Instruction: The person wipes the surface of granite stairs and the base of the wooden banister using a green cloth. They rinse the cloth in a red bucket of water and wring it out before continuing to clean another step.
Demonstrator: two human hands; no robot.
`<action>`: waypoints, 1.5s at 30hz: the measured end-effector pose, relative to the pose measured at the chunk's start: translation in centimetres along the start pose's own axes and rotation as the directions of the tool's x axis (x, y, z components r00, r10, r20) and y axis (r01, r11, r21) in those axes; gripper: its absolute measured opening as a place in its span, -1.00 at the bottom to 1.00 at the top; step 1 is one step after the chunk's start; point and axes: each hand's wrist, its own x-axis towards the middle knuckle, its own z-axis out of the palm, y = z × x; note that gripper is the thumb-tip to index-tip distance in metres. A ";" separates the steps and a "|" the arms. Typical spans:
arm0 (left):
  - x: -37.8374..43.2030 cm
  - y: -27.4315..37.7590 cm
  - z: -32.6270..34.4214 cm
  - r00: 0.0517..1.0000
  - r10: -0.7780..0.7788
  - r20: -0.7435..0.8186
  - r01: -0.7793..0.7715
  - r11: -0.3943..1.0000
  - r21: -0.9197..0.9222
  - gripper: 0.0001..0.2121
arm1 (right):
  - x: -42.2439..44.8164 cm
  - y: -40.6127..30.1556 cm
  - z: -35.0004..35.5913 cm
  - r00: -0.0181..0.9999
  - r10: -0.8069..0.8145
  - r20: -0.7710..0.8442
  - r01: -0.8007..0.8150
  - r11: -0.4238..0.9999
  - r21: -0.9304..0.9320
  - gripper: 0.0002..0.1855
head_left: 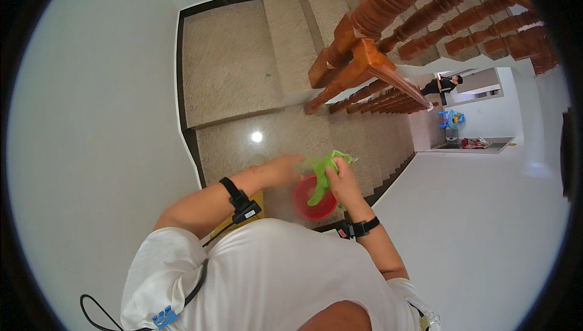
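A bright green cloth [322,180] hangs in folds from my right hand [345,183], whose thumb and fingers pinch its upper part. Below the cloth, a round red plastic basin [306,208] rests on the speckled stone floor. My left hand [286,170] is just left of the cloth, above the basin's upper left edge. It is blurred, so its fingers and whether it touches the cloth cannot be made out. Both wrists wear black straps with small devices.
Stone steps [287,35] rise ahead and others [373,139] descend to the right beside a brown wooden balustrade [364,57]. A white wall [100,126] stands at left. Far below, a person [444,85] in dark clothes stands near a blue item [452,119].
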 end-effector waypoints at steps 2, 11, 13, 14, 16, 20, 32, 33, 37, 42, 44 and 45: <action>0.1 -2.0 0.5 0.999 -0.039 0.000 0.038 0.971 -0.238 -0.37 | 1.8 -0.4 2.8 0.993 -0.120 0.007 0.120 0.991 0.052 -0.75; -0.9 -6.2 -12.3 0.991 -0.082 0.105 0.120 0.215 -0.969 -0.58 | 12.2 -12.5 4.3 0.986 0.003 0.168 -0.095 0.834 0.543 -0.76; -0.6 -6.1 -15.4 0.997 -0.054 0.048 0.058 0.209 -0.976 -0.66 | 15.2 -11.7 4.0 0.990 0.064 0.128 -0.120 0.858 0.499 -0.72; -0.7 -5.3 -17.2 0.998 -0.055 0.006 0.017 0.189 -0.982 -0.69 | 16.7 -10.6 3.9 0.992 0.101 0.075 -0.124 0.890 0.438 -0.67; -1.1 -3.9 -20.5 0.993 -0.097 -0.064 -0.043 0.209 -0.977 -0.73 | 18.7 -10.7 4.3 0.996 -0.028 -0.082 0.040 0.987 0.158 -0.56; -0.3 -5.1 -23.7 0.971 -0.178 -0.160 -0.093 0.338 -0.936 -0.74 | 21.5 -15.9 6.2 0.855 -0.513 0.077 0.504 0.787 -0.355 -0.36; 4.1 -10.2 -32.3 0.696 -0.596 -0.401 0.035 0.586 -0.810 -0.48 | 39.0 -18.4 9.2 0.880 -0.052 0.471 -0.035 0.984 0.174 -0.67; 4.4 -9.7 -32.8 0.691 -0.586 -0.422 0.020 0.599 -0.800 -0.45 | 40.4 -18.6 9.6 0.889 -0.051 0.455 -0.040 0.981 0.188 -0.66; 8.2 -7.9 -35.0 0.708 -0.444 -0.549 -0.211 0.608 -0.765 -0.46 | 44.2 -20.5 12.5 0.787 -0.402 0.467 0.321 0.915 0.246 -0.64; 11.6 -12.6 -38.4 0.579 -0.649 -0.494 -0.435 0.266 -0.860 -0.70 | 48.7 -20.1 17.0 0.623 -0.383 0.681 -0.041 0.854 0.518 -0.62; 12.3 -15.0 -40.2 0.598 -0.679 -0.425 -0.456 0.148 -0.878 -0.72 | 51.6 -20.9 17.3 0.658 -0.221 0.720 -0.193 0.874 0.445 -0.63; 12.7 -16.5 -40.8 0.608 -0.681 -0.408 -0.438 0.140 -0.888 -0.70 | 53.3 -21.4 17.1 0.662 -0.139 0.737 -0.272 0.871 0.408 -0.64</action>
